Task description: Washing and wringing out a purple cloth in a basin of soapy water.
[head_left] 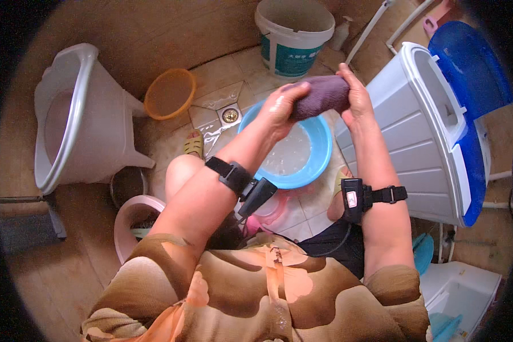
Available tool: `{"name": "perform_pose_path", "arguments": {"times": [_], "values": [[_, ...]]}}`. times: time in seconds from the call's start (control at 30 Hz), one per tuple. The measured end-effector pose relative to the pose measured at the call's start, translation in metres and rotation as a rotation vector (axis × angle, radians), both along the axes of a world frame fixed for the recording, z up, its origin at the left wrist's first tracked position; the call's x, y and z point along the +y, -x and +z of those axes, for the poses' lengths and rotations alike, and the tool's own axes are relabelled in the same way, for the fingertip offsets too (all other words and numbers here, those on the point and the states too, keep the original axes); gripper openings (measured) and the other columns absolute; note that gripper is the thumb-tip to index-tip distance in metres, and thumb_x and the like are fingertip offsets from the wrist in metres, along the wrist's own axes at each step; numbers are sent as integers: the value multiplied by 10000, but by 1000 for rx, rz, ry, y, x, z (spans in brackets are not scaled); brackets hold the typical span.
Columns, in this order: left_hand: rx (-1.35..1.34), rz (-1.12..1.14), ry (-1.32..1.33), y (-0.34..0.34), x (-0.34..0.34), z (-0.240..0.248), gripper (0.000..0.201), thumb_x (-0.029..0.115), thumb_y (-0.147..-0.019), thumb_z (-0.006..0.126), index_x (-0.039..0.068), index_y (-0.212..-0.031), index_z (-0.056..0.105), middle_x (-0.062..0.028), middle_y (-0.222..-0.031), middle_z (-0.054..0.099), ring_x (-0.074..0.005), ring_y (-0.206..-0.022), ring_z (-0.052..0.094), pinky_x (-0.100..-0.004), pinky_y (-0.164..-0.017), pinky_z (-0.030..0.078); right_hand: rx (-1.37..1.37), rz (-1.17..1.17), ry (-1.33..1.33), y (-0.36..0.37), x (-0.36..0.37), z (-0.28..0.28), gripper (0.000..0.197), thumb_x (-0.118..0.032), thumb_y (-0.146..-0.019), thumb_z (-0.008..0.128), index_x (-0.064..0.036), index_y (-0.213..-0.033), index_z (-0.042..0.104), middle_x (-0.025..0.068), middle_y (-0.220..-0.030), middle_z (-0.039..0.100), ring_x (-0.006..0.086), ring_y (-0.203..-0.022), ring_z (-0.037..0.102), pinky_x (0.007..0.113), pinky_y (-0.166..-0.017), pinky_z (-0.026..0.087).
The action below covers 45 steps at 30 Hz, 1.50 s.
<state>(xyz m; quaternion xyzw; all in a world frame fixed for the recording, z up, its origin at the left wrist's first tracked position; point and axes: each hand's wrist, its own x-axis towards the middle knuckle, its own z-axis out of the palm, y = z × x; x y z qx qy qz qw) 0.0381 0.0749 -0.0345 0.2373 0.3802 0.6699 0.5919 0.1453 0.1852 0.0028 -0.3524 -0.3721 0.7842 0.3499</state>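
A bunched purple cloth [323, 98] is held out between two hands, and its long axis is laid nearly crosswise, the right end tipped slightly farther from the body. At the left end, the roll is gripped by the left hand [282, 107], thumb pressed over the top. At the other end, it is braced against the palm of the right hand [357, 98]; how tightly the fingers are curled on the far side cannot be told. So the cloth is squeezed from both ends, with no gap seen at either palm.

Below, the blue basin [323, 147] is partly covered from view: its far right rim is overlapped by the cloth, and cloudy water [288, 153] is seen inside. By the look of it, the basin is lined up more closely with the left hand, while the right is set out past the rim, toward the white washing machine [390, 134].
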Motion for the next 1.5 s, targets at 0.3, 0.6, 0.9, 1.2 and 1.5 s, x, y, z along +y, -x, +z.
{"name": "perform_pose_path", "arguments": {"times": [0.3,0.6,0.9,1.2,1.5], "values": [[-515,22,-302,-20,9,-18,256,312,-935,408,136,-839,567,-30,-798,582,-153,-732,565,-302,-678,470,-516,-92,-1243,18,-57,-12,233,-255,-797,633,-56,-708,550,114,-617,534,213,-548,489,306,-557,418],[-453,232,-95,-14,14,-34,216,305,-909,479,112,-835,544,-28,-805,569,-141,-762,548,-308,-656,459,-476,-177,-1334,33,-69,-16,263,-285,-805,595,-46,-707,546,168,-645,555,320,-586,552,381,-554,429],[-235,309,-62,-4,14,-56,284,363,-919,429,107,-911,551,-48,-874,596,-169,-801,578,-312,-729,477,-492,-155,-1280,34,-76,-12,248,-252,-772,624,-58,-651,527,158,-644,558,338,-600,562,392,-544,437],[-280,148,67,-22,13,-15,279,310,-937,388,95,-1010,550,-58,-949,599,-190,-861,580,-316,-771,456,-560,-174,-1151,24,-54,-23,255,-275,-794,598,-55,-680,537,173,-649,560,335,-594,562,401,-551,436],[-639,42,-576,-26,15,-17,360,369,-941,378,57,-1032,535,-59,-957,589,-163,-872,568,-316,-778,451,-643,-132,-1220,18,-50,-16,274,-289,-805,597,-47,-688,540,154,-665,580,337,-619,567,394,-560,432]]}}
